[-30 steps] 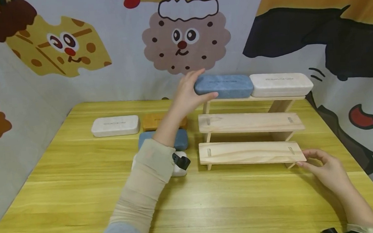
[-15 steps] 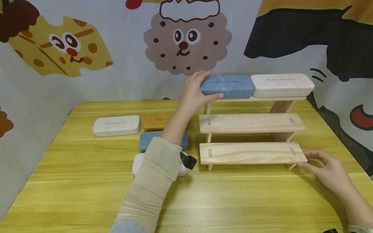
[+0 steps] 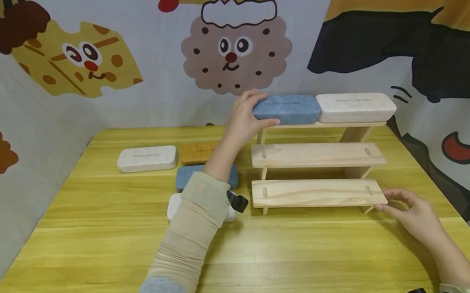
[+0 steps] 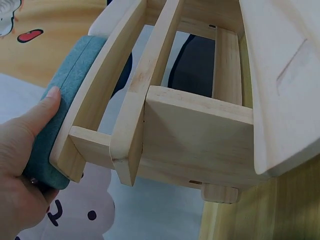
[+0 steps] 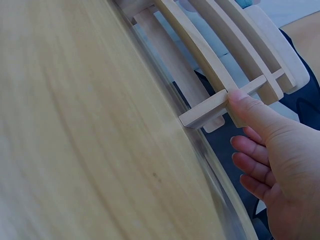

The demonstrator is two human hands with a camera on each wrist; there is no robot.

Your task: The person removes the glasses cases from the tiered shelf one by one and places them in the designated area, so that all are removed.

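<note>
L hand point(image 3: 244, 122) grip holds blue oblong case point(image 3: 290, 110) by left end (best spot), prob. light + stiff; R hand point(image 3: 414, 213) pinches wooden rack point(image 3: 317, 192) near-right corner.

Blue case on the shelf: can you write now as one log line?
left hand: grips blue case, top tier | right hand: holds bottom tier's right end | white case: beside blue case

lettering point(image 3: 282, 103) on cases point(image 3: 287, 113), too small to read
</note>
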